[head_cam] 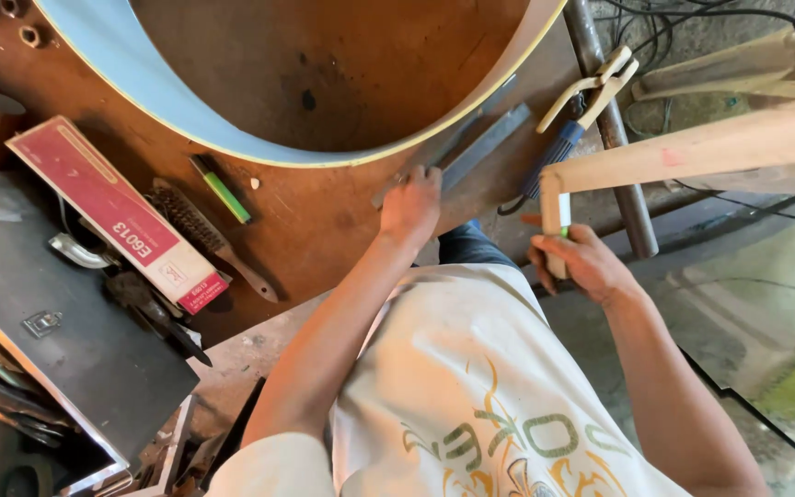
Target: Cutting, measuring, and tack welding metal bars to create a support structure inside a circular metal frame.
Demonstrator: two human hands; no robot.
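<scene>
- One brown worktop (324, 221) carries nearly everything in view; its surface is worn and stained.
- One large round drum (232, 129), pale blue on its wall with a yellowish edge, lies at the far side of the worktop, its open inside facing the camera.
- One dark metal case (48, 340) with a latch sits at the near left corner, out of the way of the hands.
- One long wooden bar (710, 147) reaches in from the right, off the worktop's edge, with a short wooden piece (552, 216) hanging down from its near end.
- The right hand (581, 262) has its fingers wrapped shut around that short piece, seemingly to steady it against the bar.
- Two flat grey metal bars (485, 147) lie side by side just beside the drum's rim.
- The left hand (411, 207) rests on their near end with fingers curled over it, pressing or gripping; which of the two cannot be told.
- One red and white carton (117, 212) lies slantwise at the left.
- One wire brush (209, 239) with a wooden handle lies beside the carton.
- One blue-handled clamp holder (581, 110) lies at the worktop's right edge.
- One green marker (223, 191) lies near the drum.
</scene>
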